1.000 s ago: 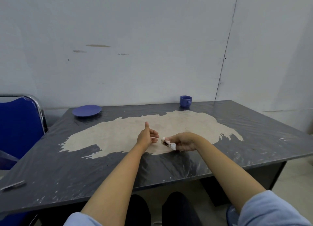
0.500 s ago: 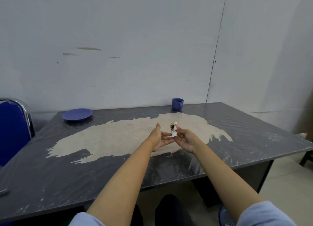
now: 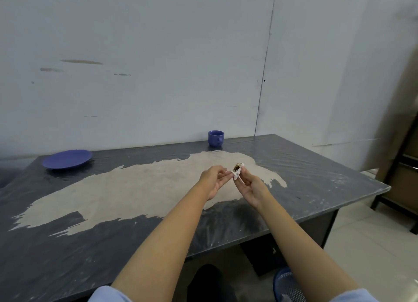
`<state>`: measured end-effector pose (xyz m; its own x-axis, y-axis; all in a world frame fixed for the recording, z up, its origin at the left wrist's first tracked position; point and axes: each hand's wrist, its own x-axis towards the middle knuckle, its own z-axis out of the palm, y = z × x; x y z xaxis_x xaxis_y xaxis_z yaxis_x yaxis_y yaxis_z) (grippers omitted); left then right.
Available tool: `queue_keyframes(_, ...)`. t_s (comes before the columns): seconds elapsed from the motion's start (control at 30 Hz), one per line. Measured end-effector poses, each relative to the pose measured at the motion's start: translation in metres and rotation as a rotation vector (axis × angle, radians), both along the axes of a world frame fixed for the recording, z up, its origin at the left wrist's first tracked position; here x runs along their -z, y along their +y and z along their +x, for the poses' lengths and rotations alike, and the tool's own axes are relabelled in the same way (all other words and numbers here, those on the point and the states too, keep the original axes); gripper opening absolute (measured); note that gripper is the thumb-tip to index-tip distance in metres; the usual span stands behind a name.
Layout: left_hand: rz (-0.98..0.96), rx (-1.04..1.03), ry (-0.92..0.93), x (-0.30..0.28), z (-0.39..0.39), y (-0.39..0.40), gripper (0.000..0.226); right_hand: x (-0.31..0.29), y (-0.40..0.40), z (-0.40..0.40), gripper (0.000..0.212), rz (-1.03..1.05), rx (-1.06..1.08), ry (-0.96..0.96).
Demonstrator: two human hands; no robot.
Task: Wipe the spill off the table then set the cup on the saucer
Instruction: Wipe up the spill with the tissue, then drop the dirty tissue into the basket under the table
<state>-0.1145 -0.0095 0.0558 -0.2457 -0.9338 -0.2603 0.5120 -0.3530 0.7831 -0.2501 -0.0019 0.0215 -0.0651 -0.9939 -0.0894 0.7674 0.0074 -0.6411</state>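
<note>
Head view: both hands are raised above the worktop (image 3: 316, 170). The right hand (image 3: 250, 186) pinches a stained tissue (image 3: 237, 169); the left hand (image 3: 213, 180), fingers relaxed, touches it. Cup (image 3: 216, 138) and saucer (image 3: 67, 159) sit well apart at the far edge.

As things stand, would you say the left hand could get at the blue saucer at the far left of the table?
Probably yes. The left hand only touches the stained tissue, which the right hand pinches, and nothing stands on the table between it and the saucer. The saucer sits far off, so a long stretch seems likely.
</note>
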Motion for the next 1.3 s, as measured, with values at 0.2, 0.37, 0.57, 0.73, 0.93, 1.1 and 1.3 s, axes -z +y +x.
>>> queue_keyframes(0.2, -0.150, 0.001, -0.102, 0.009, -0.054, -0.001, 0.009, -0.006, 0.010, -0.043, 0.012, 0.017, 0.117, -0.099)
queue_keyframes(0.37, -0.372, 0.103, -0.271, 0.023, -0.093, 0.003, 0.030, -0.005, 0.019, -0.079, 0.015, 0.002, 0.153, -0.093)
queue_keyframes(0.57, -0.545, 0.129, -0.335, 0.032, -0.144, 0.011, 0.016, 0.007, 0.049, -0.125, 0.018, -0.033, 0.208, -0.050)
queue_keyframes(0.73, -0.567, 0.139, -0.379, 0.045, -0.192, 0.035, 0.011, 0.024, 0.087, -0.161, 0.018, -0.073, 0.262, -0.006)
queue_keyframes(0.93, -0.692, 0.138, -0.486, 0.066, -0.229, 0.065, 0.007, 0.050, 0.132, -0.194, 0.027, -0.075, 0.318, 0.118)
queue_keyframes(1.1, -0.781, 0.212, -0.534, 0.089, -0.242, 0.090, 0.011, 0.076, 0.158, -0.214, 0.040, 0.022, 0.287, 0.185)
queue_keyframes(1.3, -0.768, 0.238, -0.547, 0.119, -0.253, 0.105, 0.009, 0.105, 0.175, -0.234, 0.037, 0.102, 0.203, 0.143)
